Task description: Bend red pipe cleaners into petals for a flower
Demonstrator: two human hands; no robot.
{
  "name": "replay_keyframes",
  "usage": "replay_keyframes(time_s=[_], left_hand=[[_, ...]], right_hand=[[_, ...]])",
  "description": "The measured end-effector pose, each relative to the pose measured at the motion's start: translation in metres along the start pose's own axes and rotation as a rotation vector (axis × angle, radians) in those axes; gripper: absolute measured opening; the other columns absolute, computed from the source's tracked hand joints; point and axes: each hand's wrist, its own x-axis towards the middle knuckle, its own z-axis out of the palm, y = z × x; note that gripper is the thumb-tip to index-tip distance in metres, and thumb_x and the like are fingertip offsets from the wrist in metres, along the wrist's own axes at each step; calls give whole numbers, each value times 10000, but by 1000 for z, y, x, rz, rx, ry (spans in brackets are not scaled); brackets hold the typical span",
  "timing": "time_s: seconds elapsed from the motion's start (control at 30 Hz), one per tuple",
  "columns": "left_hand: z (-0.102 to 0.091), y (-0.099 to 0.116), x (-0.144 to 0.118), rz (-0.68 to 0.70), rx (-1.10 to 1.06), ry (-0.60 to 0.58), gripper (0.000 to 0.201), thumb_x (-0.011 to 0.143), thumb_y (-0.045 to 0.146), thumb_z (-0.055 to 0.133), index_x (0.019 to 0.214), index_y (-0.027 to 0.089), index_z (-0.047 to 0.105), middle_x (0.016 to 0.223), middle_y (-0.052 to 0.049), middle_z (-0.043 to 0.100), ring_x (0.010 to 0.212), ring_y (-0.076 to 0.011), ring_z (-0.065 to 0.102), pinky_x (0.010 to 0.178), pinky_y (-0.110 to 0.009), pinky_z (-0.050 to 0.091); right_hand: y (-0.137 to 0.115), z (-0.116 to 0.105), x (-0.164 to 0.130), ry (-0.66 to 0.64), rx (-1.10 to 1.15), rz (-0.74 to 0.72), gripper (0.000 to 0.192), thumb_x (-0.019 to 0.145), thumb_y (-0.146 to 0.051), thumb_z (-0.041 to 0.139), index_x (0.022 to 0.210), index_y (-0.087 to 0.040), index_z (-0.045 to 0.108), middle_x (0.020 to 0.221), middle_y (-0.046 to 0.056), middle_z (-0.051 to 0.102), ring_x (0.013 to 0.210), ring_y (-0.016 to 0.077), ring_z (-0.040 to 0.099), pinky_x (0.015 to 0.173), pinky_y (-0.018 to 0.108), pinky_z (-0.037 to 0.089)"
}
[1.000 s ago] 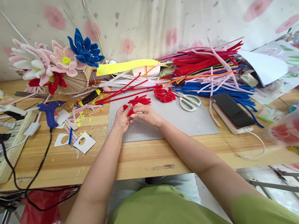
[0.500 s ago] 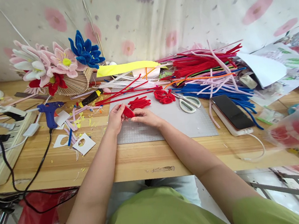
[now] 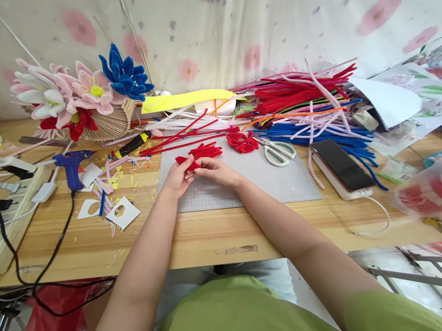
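Note:
Between my two hands is a small fuzzy red petal (image 3: pixel 188 163), apparently bent from pipe cleaner. My left hand (image 3: pixel 180 180) pinches it from the left, thumb on top. The fingers of my right hand (image 3: pixel 217 171) close on its right side, and both hands' fingertips meet. Just behind them a pile of short red pipe cleaner pieces (image 3: pixel 207 150) lies on the grey cutting mat (image 3: pixel 248 183). A cluster of looped red pipe cleaner petals (image 3: pixel 242 140) sits to the right, beside white-handled scissors (image 3: pixel 279 153).
Bundles of red pipe cleaners (image 3: pixel 289 95) and blue pipe cleaners (image 3: pixel 324 137) lie at the back right. A phone (image 3: pixel 342 165) rests at the right. On the left are a blue glue gun (image 3: pixel 73 168), a power strip (image 3: pixel 3 229) and fuzzy flowers (image 3: pixel 95 90).
The red petal has been turned in my fingers and now lies flatter and more to the left. My left hand has shifted slightly right and down; my right hand has barely moved.

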Motion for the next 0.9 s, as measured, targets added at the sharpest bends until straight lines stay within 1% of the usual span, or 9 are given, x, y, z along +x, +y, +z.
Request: replay_keyframes(time_s=[0.07, 0.13, 0.3, 0.43, 0.53, 0.63, 0.7, 0.8, 0.9], left_hand=[[1, 1, 1, -13, -6, 10, 339, 640, 308, 758, 595, 155, 458, 403, 92, 354, 333, 0, 274, 318, -120, 213], [2, 1, 1, -25, -1, 15, 314, 639, 291, 761, 620, 154, 478, 403, 94, 358, 332, 0, 272, 315, -116, 203], [6, 1, 0, -23, 12, -12, 347, 618, 329, 783, 634, 151, 486, 426, 95, 366, 342, 8, 278, 317, -104, 198], [6, 3, 0, -20, 41, -64, 358, 611, 354, 787, 653, 152, 495, 444, 94, 379, 348, 9, 292, 316, -99, 193], [3, 5, 1, -57, 61, -104, 360, 590, 352, 800, 666, 151, 511, 453, 91, 397, 349, 8, 293, 312, -99, 196], [-4, 7, 5, -93, 105, -117, 350, 577, 348, 807, 684, 144, 542, 474, 83, 434, 354, 7, 315, 318, -105, 238], [-9, 9, 7, -84, 165, -83, 350, 573, 349, 807, 744, 144, 581, 531, 60, 513, 380, -9, 391, 334, -119, 297], [-19, 12, 10, 8, 254, 43, 357, 608, 386, 774, 821, 148, 613, 653, 11, 619, 481, -60, 534, 396, -157, 406], [-28, 14, 9, 138, 262, 158, 331, 589, 362, 780, 769, 145, 607, 685, 6, 634, 552, -75, 572, 491, -191, 482]], right_hand=[[1, -1, 0, 9, 5, -10, 348, 691, -512, 665, 771, -176, 626, 829, 26, 652, 828, 148, 586, 832, 309, 455], [2, -2, 1, 50, -15, -22, 340, 679, -505, 675, 738, -172, 638, 792, 26, 649, 793, 147, 583, 813, 309, 456], [2, -1, 3, 142, -10, -75, 274, 656, -442, 713, 681, -174, 658, 724, 14, 631, 720, 134, 567, 763, 296, 452], [1, 1, 1, 170, 21, -100, 257, 647, -421, 727, 644, -177, 647, 695, 4, 614, 695, 125, 557, 741, 289, 450], [1, 0, 1, 180, -34, -106, 281, 633, -440, 733, 627, -175, 639, 675, -1, 594, 683, 121, 540, 735, 287, 444], [5, -2, 3, 150, -119, -99, 300, 646, -467, 715, 650, -175, 650, 699, 9, 610, 709, 130, 546, 746, 292, 442], [9, -3, 4, 126, -188, -101, 306, 662, -477, 701, 678, -174, 665, 724, 20, 631, 732, 140, 554, 755, 296, 438], [13, -6, 5, 100, -305, -123, 326, 681, -496, 679, 730, -173, 687, 741, 32, 654, 728, 148, 558, 741, 294, 431], [12, -10, 3, 50, -430, -133, 345, 694, -505, 665, 779, -173, 701, 735, 32, 658, 705, 147, 553, 716, 286, 420]])
